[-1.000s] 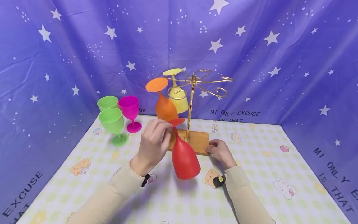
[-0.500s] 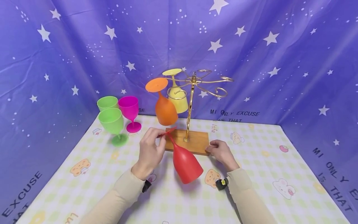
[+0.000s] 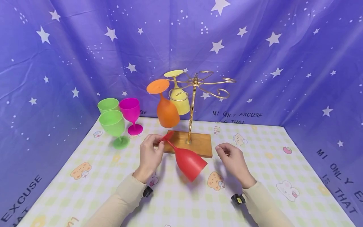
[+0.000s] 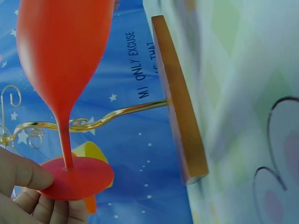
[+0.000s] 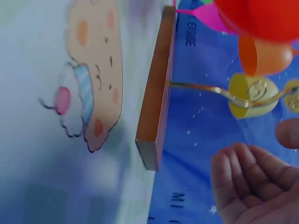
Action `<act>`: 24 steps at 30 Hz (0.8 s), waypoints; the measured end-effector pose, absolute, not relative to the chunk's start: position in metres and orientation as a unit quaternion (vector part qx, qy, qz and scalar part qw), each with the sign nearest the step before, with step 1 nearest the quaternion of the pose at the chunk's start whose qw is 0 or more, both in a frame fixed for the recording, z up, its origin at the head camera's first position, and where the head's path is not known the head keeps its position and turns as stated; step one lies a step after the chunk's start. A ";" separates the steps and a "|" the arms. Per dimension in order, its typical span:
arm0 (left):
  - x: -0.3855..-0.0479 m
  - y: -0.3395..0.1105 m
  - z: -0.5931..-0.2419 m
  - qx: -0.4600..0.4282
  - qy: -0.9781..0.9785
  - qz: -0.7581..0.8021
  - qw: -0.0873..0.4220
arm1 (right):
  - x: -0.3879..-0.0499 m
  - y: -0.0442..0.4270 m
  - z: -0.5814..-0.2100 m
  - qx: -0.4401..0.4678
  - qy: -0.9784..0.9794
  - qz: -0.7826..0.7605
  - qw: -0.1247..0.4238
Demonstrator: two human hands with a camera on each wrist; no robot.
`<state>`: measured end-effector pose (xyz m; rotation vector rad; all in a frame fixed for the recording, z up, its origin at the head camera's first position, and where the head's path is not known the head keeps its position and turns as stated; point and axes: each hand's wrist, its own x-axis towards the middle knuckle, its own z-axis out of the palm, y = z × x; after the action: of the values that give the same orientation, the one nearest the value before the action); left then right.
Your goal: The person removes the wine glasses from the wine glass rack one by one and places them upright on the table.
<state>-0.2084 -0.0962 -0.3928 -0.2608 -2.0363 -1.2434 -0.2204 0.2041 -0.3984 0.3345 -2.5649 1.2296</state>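
My left hand pinches the foot of a red goblet, which is tilted with its bowl down to the right, in front of the rack's wooden base. In the left wrist view, thumb and fingers hold the red foot. Off the base's right end, my right hand holds nothing, its fingers loosely curled; the right wrist view shows that hand apart from the base. An orange goblet and a yellow goblet hang upside down at the rack's left.
Gold curled arms spread from the top of the rack's post. Two green goblets and a magenta goblet stand upright at the back left of the patterned tablecloth. A purple star curtain hangs behind.
My left hand has lowered the red goblet's foot, and the goblet leans further over. My right hand has let go of the base's right end and moved back and to the right.
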 end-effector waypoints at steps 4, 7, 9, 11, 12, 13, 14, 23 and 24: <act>-0.209 -0.098 -0.397 -0.080 -0.787 -0.505 0.345 | -0.204 0.200 -0.393 0.131 -0.875 0.439 0.159; -0.209 -0.098 -0.399 -0.062 -0.786 -0.521 0.328 | -0.192 0.195 -0.389 0.148 -0.860 0.458 0.170; -0.209 -0.097 -0.400 -0.050 -0.786 -0.530 0.315 | -0.185 0.192 -0.386 0.163 -0.850 0.466 0.184; -0.208 -0.097 -0.400 -0.037 -0.786 -0.538 0.301 | -0.180 0.188 -0.384 0.182 -0.842 0.468 0.196; -0.207 -0.097 -0.400 -0.031 -0.786 -0.543 0.294 | -0.178 0.185 -0.383 0.193 -0.840 0.465 0.201; -0.207 -0.095 -0.401 -0.026 -0.785 -0.550 0.285 | -0.175 0.184 -0.382 0.203 -0.840 0.459 0.206; -0.207 -0.094 -0.401 -0.021 -0.783 -0.557 0.276 | -0.173 0.184 -0.381 0.214 -0.841 0.450 0.210; -0.204 -0.084 -0.405 0.037 -0.762 -0.621 0.178 | -0.160 0.176 -0.379 0.304 -0.822 0.431 0.214; -0.204 -0.083 -0.406 0.041 -0.761 -0.624 0.171 | -0.159 0.175 -0.378 0.314 -0.816 0.434 0.217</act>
<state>-0.2037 -0.0829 -0.4058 0.1161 -2.1623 -1.7714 -0.1586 0.1745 -0.3782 0.8686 -2.2607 1.2029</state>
